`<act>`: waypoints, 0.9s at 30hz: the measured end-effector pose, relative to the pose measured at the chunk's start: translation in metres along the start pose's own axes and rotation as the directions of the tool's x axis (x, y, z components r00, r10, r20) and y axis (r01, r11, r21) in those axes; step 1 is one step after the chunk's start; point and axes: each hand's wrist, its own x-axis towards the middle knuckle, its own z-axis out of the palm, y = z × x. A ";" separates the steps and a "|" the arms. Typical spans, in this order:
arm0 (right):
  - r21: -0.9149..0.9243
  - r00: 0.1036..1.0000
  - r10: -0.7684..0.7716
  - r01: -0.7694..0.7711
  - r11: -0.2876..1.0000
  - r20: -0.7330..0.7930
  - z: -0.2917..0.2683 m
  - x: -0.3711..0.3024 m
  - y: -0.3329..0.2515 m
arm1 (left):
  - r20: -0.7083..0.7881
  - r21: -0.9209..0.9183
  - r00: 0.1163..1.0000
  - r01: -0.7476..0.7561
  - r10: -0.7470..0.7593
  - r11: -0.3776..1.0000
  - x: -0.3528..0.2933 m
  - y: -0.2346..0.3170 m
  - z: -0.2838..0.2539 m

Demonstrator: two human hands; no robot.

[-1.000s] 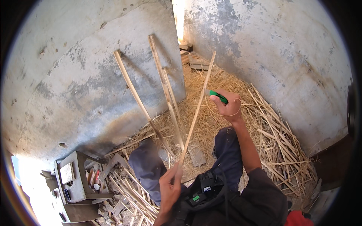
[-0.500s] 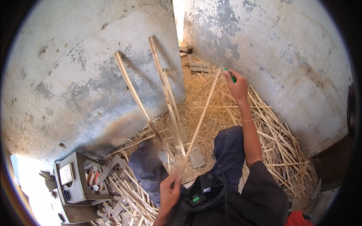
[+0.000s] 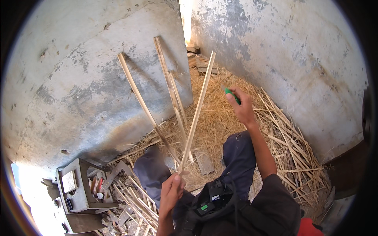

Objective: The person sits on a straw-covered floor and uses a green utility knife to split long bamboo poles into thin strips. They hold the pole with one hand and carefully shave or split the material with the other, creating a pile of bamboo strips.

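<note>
While it rises steeply from the person's lap toward the wall corner, the long pale wooden strip (image 3: 197,114) is pinched at its lower end by the left hand (image 3: 172,191). Well apart from that, the right hand (image 3: 242,108) is raised beside the strip's upper half, fingers closed around a green-handled tool (image 3: 232,95). Two more strips (image 3: 165,98) lean against the grey wall (image 3: 78,90). Straw-like shavings (image 3: 283,145) cover the floor, and a grey wooden box (image 3: 76,188) sits lower left.

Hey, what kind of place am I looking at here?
Probably a rough outdoor corner used for splitting cane or bamboo by hand. Weathered concrete walls meet over a floor heaped with straw-like shavings, long strips lean on the wall, and the left hand holds a strip.
</note>
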 end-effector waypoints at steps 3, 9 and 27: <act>0.285 0.994 0.039 -0.068 0.956 0.106 0.015 -0.018 -0.036 | 0.037 0.007 0.999 -0.018 0.018 1.000 0.005 0.000 0.003; 0.511 0.952 0.167 -0.279 0.813 0.255 0.036 -0.027 -0.059 | 0.146 0.049 0.989 -0.034 0.026 0.998 0.013 -0.007 -0.003; 0.632 0.970 0.084 -0.213 0.746 0.228 0.047 -0.054 -0.092 | 0.134 0.265 0.954 -0.295 0.268 0.918 0.041 0.040 0.024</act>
